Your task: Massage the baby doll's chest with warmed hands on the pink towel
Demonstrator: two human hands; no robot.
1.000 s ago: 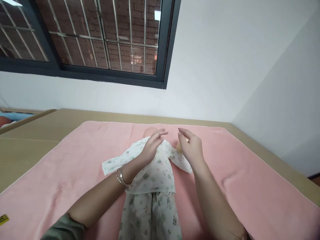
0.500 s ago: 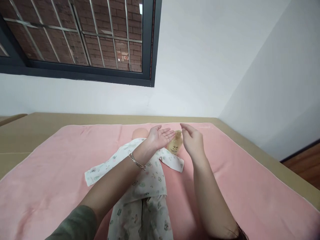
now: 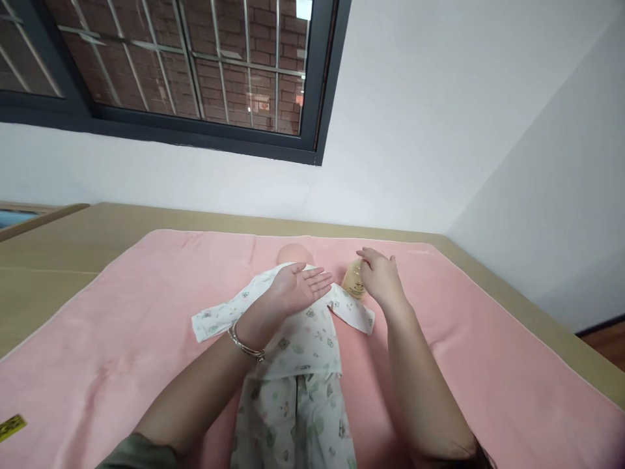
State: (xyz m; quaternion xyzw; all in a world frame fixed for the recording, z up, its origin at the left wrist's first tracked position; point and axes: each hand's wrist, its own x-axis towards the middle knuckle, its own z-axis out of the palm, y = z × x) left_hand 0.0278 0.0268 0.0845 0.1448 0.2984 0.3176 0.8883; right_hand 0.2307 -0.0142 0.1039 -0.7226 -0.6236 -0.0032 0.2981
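Observation:
A baby doll (image 3: pixel 291 253) in white printed clothes (image 3: pixel 303 352) lies face up on a pink towel (image 3: pixel 122 326). My left hand (image 3: pixel 297 288) hovers palm up over the doll's chest, fingers spread, with a bangle on the wrist. My right hand (image 3: pixel 378 277) rests on top of a small yellowish bottle (image 3: pixel 352 281) that stands beside the doll's shoulder; the fingers cover the bottle's top.
The towel covers a tan table (image 3: pixel 53 260) that runs to a white wall below a barred window (image 3: pixel 195 65). A second white wall closes in on the right. A small yellow tag (image 3: pixel 10 426) lies on the towel's near left.
My left hand has turned from palm down on the doll to palm up. My right hand has come down onto the bottle's top.

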